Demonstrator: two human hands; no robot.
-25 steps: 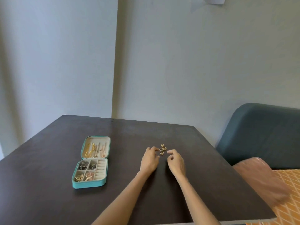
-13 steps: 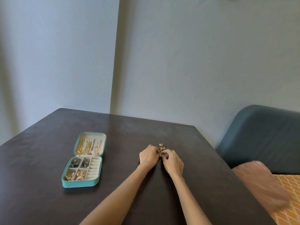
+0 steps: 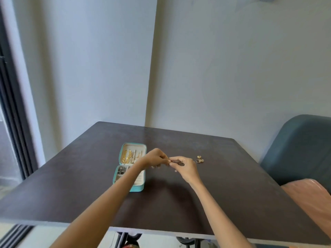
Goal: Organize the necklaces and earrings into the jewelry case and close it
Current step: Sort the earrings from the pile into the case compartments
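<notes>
Both hands are meeting in the air above the table (image 3: 232, 185), the left hand (image 3: 155, 159) and the right hand (image 3: 184, 167) pinching one tiny earring (image 3: 169, 161) between their fingertips, just right of the open jewelry case (image 3: 141, 188). The piece is too small to make out (probably a back is being fitted or pulled off), so the pinch is best kept light and low over the case, so a slip is landing inside it and not rolling off the dark top. Counting: one case is lying open with gold chains in its lid (image 3: 127, 156); about three loose earrings (image 3: 199, 158) are waiting on the table, well right of the hands.
</notes>
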